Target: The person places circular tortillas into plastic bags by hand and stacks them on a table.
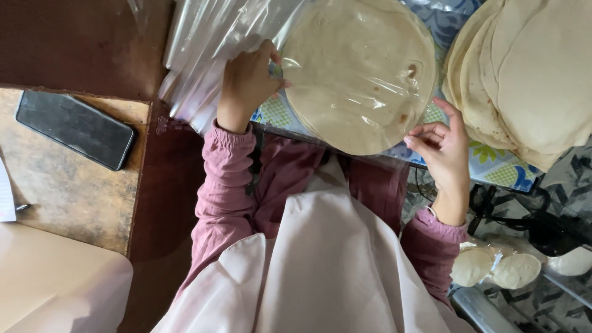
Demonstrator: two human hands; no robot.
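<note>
A stack of round flatbreads (361, 74) lies inside a clear plastic bag (209, 43) on a patterned tablecloth (493, 169). My left hand (246, 83) grips the bag's plastic at the left edge of the flatbreads. My right hand (441, 145) pinches the plastic at the lower right edge of the stack, fingers curled. Both arms wear pink sleeves, and a pale apron hangs below.
A loose pile of flatbreads (524, 74) sits at the right. A black phone (74, 129) lies on a wooden surface (74, 191) at the left. Dough balls (493, 266) rest at the lower right, with dark cables nearby.
</note>
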